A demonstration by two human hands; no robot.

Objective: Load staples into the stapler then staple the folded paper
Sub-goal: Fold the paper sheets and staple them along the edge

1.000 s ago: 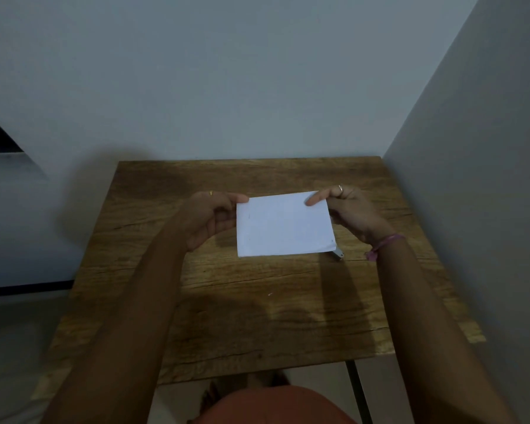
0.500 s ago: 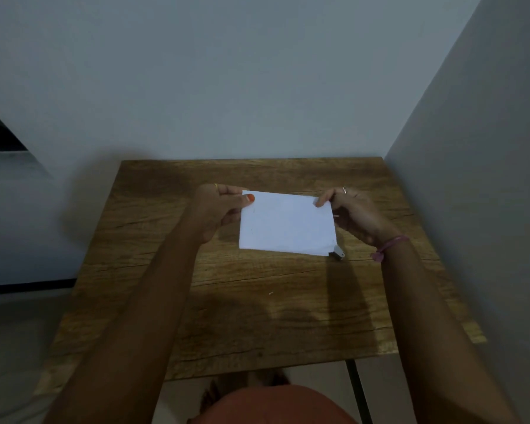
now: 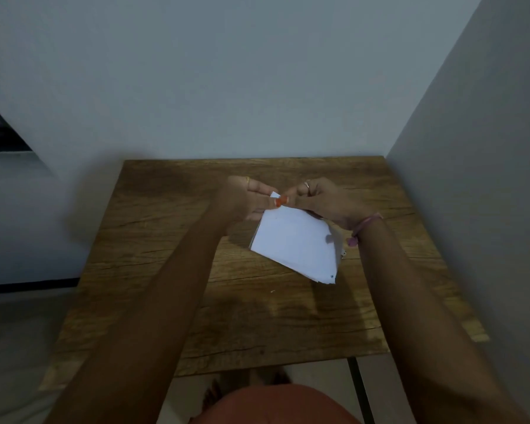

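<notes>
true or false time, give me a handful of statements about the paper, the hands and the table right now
1. Both hands pinch the same far corner of the folded paper. True: the left hand and right hand meet there.
2. The paper lies square to the table edges. False: it is turned, one corner pointing toward the person.
3. A pink band sits on the left wrist. False: it is on the right wrist.
4. Each hand wears a ring. True.
5. The stapler stands in plain view at the table's left edge. False: only a small metal piece peeks from under the paper's right side.
</notes>
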